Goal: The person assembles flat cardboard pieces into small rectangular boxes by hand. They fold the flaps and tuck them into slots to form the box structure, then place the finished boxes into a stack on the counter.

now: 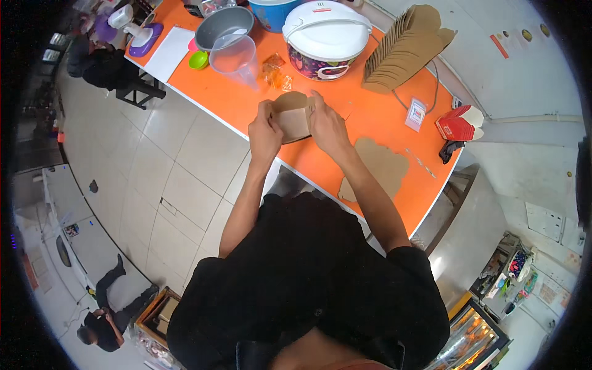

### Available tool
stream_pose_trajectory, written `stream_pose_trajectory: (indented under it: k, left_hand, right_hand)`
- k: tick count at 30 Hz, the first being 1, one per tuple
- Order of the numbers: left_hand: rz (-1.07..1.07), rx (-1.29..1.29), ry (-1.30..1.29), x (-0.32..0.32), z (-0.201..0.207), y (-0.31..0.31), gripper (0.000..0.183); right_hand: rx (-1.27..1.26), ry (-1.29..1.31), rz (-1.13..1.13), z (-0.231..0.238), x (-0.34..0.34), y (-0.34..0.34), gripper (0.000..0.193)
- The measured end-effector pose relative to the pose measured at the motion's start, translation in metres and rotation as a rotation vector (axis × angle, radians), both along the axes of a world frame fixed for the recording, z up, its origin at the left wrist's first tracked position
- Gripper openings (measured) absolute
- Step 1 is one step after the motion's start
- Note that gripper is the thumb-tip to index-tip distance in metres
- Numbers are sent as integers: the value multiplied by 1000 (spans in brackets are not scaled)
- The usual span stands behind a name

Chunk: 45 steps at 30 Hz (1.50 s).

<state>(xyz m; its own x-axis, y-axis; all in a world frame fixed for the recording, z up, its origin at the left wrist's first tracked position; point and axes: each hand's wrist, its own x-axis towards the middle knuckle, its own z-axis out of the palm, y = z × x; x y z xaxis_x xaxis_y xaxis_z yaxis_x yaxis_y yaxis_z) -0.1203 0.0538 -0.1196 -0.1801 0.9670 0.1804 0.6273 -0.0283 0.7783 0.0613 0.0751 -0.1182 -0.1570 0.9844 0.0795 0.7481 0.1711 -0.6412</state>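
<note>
Between my two hands is a small brown cardboard food box (291, 123), its top open and its inside facing me, held just over the table's near edge. My left hand (266, 134) grips the box's left wall, thumb and fingers pinched on it. The right wall is held by my right hand (328, 124), with the thumb up at the rim. Beside my right forearm a flat, unfolded cardboard blank (377, 169) lies on the orange table (240, 114). Farther back leans a tall nested stack of brown cardboard boxes (404, 52).
A white-lidded rice cooker (327, 37), a clear plastic jug (234, 60), a grey bowl (226, 28) and a green cup (198, 60) stand at the back. Right of me are a red box (457, 123) and a small packet (415, 115). Other people (102, 324) sit to the left.
</note>
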Motion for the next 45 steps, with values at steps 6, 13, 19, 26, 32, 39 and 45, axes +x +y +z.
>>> stream_pose_trajectory:
  k: [6,13,19,26,32,39,45]
  left_hand:
    - [-92,55,26,0,-8,18,35]
    - [-298,-46,-13,-20,-17,50,42]
    - [-317,-158,-165,-8,4,40,68]
    - [-275,-121,-219,-6,11,25,66]
    - [-114,193,-105,0,28,10,48]
    - [-526,224,-300,75,67,-69,23]
    - [-372,-877,-1319,157,91,-60,41]
  right_hand:
    - [217,181,35,-24,14,0,48]
    - [-61,-211,-612,-115,192,-74,49]
    - [-354,-286,-758,-150,302,-147,57]
    - [-331,153,-890,-191,342,-168,43]
    - [-177,138,-953,-159,343,-175,35]
    - [344,52,-781,36,239,-166,13]
    - [430,-77,-135,86,123,-175,29]
